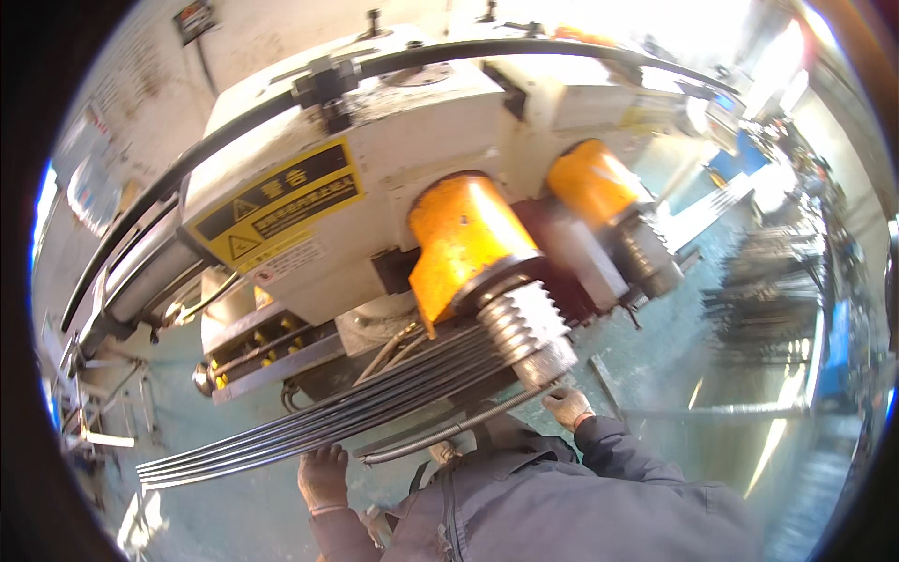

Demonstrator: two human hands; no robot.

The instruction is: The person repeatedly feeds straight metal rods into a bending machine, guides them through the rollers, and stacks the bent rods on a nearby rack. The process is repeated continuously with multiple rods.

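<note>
Several long, thin metal tubes [309,423] lie side by side, running from the lower left in under the machine's grooved metal roller [529,337]. My left hand [323,478], in a pale glove, has its fingers curled at the near edge of these tubes. My right hand [567,409], also gloved, is closed just below the roller's end; what is in its fingers does not show clearly. Between my hands a ridged, hose-like bar [459,428] slants in front of my body, its right end close to my right hand.
The large pale machine [375,140] carries orange housings [473,234], a second grooved roller [648,258] and a yellow-black warning label [281,201]. A black cable [234,122] arches over it. Stacked metal rods [763,290] lie at the right. Metal stands [122,407] are at the left.
</note>
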